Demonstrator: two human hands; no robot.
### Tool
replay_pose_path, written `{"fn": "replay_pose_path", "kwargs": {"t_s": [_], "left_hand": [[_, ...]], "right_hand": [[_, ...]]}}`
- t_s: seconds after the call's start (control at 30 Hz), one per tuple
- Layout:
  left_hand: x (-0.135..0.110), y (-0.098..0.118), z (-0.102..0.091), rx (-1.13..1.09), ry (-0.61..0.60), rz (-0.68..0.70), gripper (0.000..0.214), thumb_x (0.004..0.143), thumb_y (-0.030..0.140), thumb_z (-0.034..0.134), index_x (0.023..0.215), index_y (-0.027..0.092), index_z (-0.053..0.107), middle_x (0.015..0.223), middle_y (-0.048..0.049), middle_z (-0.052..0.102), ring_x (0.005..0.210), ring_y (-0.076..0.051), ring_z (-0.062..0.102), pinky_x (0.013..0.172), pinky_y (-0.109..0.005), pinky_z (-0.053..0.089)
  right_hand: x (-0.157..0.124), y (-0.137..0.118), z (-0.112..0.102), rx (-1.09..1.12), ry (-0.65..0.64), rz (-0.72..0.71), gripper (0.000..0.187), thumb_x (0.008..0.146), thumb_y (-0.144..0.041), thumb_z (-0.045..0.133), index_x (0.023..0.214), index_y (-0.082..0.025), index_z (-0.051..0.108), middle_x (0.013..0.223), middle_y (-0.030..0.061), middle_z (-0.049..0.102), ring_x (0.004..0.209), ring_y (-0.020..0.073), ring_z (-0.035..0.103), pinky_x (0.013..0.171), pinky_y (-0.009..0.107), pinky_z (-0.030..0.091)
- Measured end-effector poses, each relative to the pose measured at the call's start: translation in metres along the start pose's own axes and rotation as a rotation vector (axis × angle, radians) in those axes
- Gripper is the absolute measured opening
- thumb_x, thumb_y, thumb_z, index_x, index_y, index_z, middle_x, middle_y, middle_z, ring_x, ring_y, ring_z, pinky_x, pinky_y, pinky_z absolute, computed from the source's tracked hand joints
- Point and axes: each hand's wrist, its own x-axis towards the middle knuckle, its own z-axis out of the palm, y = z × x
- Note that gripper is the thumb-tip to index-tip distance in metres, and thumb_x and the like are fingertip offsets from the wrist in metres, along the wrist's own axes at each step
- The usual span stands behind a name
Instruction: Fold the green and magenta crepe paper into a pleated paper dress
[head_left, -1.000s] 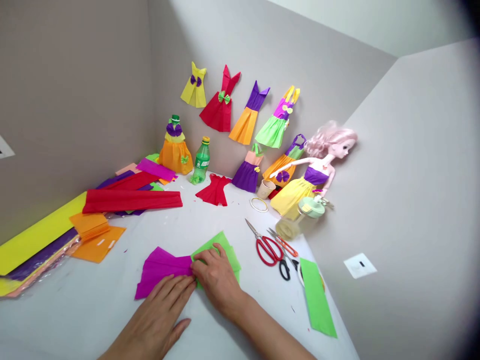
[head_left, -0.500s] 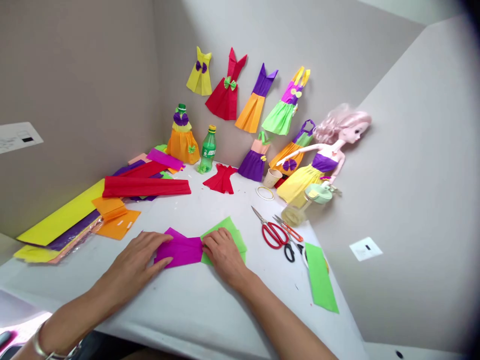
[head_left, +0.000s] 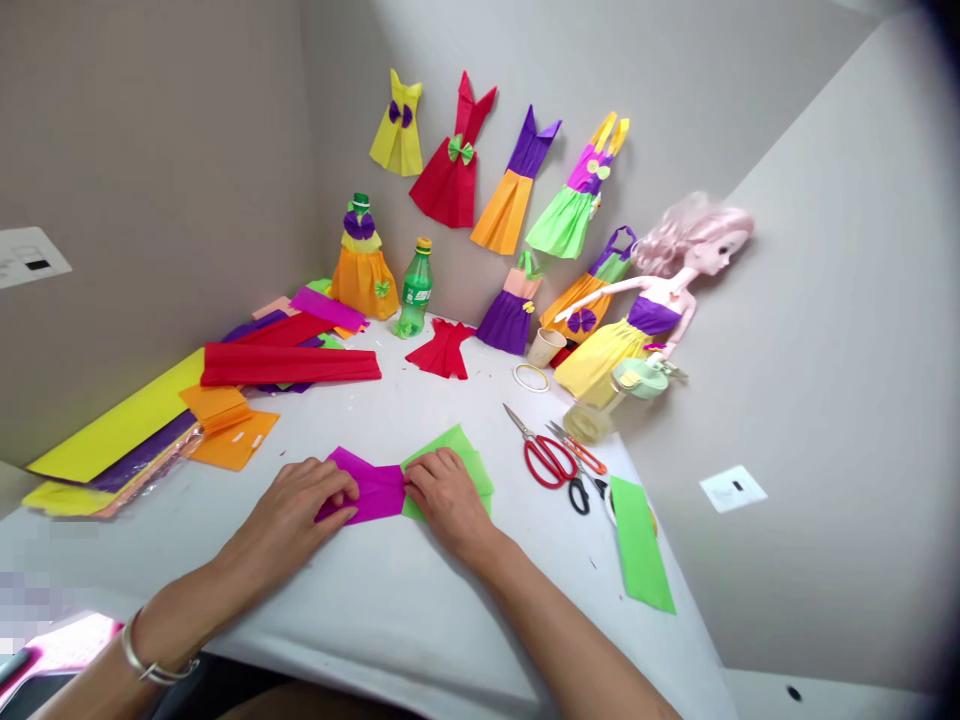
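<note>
A magenta paper piece (head_left: 375,490), shaped like a dress bodice, lies flat on the white table. Its narrow right end meets a fanned green paper piece (head_left: 469,470), forming a dress shape. My left hand (head_left: 304,500) is at the wide left end of the magenta paper, fingers curled over it and thumb along its lower edge. With fingers bent together, my right hand (head_left: 442,495) grips the green paper where the two colours join. The right hand covers part of the green piece and the join. Whether the pieces are stuck together cannot be seen.
Red-handled scissors (head_left: 550,460) and orange-handled scissors (head_left: 589,455) lie right of my hands, by a green paper strip (head_left: 643,545). Coloured crepe paper (head_left: 292,365) is piled left. Behind stand a green bottle (head_left: 416,290), a doll (head_left: 652,320) and a clear jar (head_left: 589,420); paper dresses (head_left: 450,180) hang on the wall.
My left hand has slid slightly right over the magenta paper, its fingers and thumb drawing closer together. My right hand stays at the join. The camera view has tilted slightly.
</note>
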Motion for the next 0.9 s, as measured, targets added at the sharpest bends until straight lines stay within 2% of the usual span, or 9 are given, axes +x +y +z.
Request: {"fn": "replay_pose_path", "kwargs": {"t_s": [0.1,0.3,0.43,0.53,0.63,0.77,0.83,0.9], "left_hand": [[0.0,0.004,0.0,0.005,0.008,0.01,0.026,0.1,0.038,0.048,0.083,0.024,0.063,0.084,-0.0003,0.065,0.081,-0.022,0.056,0.078,-0.037,0.041],[-0.005,0.01,0.005,-0.021,0.056,0.056,0.017,0.1,0.034,0.049,0.093,0.024,0.06,0.101,-0.0025,0.066,0.097,-0.024,0.058,0.089,-0.04,0.042],[-0.015,0.0,0.005,0.008,0.107,-0.034,0.027,0.097,0.045,0.054,0.11,0.022,0.058,0.106,-0.0052,0.067,0.102,-0.028,0.061,0.093,-0.044,0.041],[-0.024,-0.01,0.0,0.002,0.075,-0.117,0.034,0.092,0.053,0.058,0.111,0.024,0.06,0.1,-0.0035,0.069,0.098,-0.029,0.063,0.091,-0.045,0.04],[-0.027,-0.013,-0.004,-0.037,0.028,-0.165,0.031,0.09,0.052,0.059,0.106,0.026,0.062,0.091,-0.0001,0.068,0.092,-0.027,0.063,0.089,-0.042,0.041],[-0.024,-0.008,-0.005,-0.037,0.003,-0.116,0.019,0.093,0.042,0.056,0.088,0.025,0.063,0.081,0.0015,0.064,0.082,-0.024,0.06,0.083,-0.039,0.04],[-0.023,-0.004,-0.004,-0.033,0.037,-0.062,0.018,0.095,0.039,0.054,0.086,0.025,0.061,0.085,0.0005,0.065,0.085,-0.024,0.06,0.084,-0.039,0.04],[-0.023,-0.001,-0.003,-0.043,0.079,0.009,0.014,0.096,0.034,0.053,0.089,0.025,0.06,0.098,-0.0015,0.066,0.097,-0.025,0.059,0.089,-0.04,0.04]], "right_hand": [[0.0,0.0,-0.001,0.005,-0.008,0.004,0.012,0.102,-0.021,0.056,0.096,-0.019,0.067,0.095,0.0051,0.066,0.089,0.0206,0.055,0.091,0.036,0.045],[0.001,0.0,-0.002,0.02,-0.026,0.003,0.013,0.102,-0.022,0.055,0.097,-0.018,0.067,0.096,0.0056,0.066,0.089,0.0205,0.054,0.09,0.035,0.045],[0.0,0.0,-0.002,0.033,-0.027,0.005,0.014,0.102,-0.021,0.054,0.097,-0.016,0.067,0.096,0.0064,0.066,0.089,0.0205,0.053,0.09,0.035,0.043],[0.0,0.001,-0.002,0.045,-0.028,0.005,0.011,0.101,-0.02,0.056,0.097,-0.017,0.066,0.097,0.0064,0.067,0.09,0.021,0.052,0.09,0.034,0.042],[0.0,0.002,-0.001,0.055,-0.028,0.005,0.008,0.1,-0.02,0.059,0.097,-0.018,0.066,0.097,0.0064,0.066,0.09,0.0216,0.052,0.088,0.035,0.043],[0.0,0.001,-0.001,0.064,-0.025,0.001,0.01,0.101,-0.019,0.057,0.097,-0.02,0.066,0.096,0.0061,0.066,0.09,0.0213,0.054,0.087,0.036,0.043],[0.0,0.001,-0.001,0.065,-0.022,0.001,0.012,0.102,-0.02,0.055,0.097,-0.02,0.066,0.096,0.006,0.066,0.09,0.0212,0.055,0.088,0.036,0.044],[-0.001,0.001,-0.001,0.063,-0.021,0.003,0.012,0.102,-0.02,0.055,0.097,-0.02,0.066,0.096,0.0061,0.066,0.091,0.0213,0.055,0.089,0.036,0.044]]}}
